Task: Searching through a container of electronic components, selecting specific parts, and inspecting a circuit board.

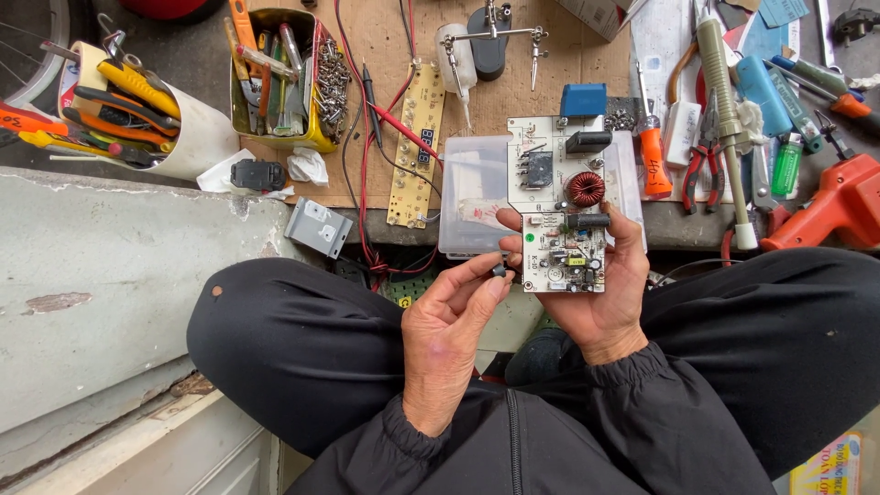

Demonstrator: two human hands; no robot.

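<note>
My right hand (pixel 600 298) holds a white circuit board (pixel 555 197) upright by its lower end; the board carries a copper coil, a blue box part and black components. My left hand (pixel 449 335) pinches a small black component (pixel 500 269) between thumb and fingertips, right at the board's lower left edge. Both hands hover over my crossed legs in black trousers, just in front of the low workbench.
Behind the board lies a clear plastic box (pixel 472 197). A long yellow circuit strip (pixel 415 151) and red and black leads lie on cardboard. A yellow tub of tools (pixel 280 78), a white cup of screwdrivers (pixel 197 137), pliers (pixel 704 165), a soldering iron (pixel 724 110) and an orange glue gun (pixel 830 206) surround them.
</note>
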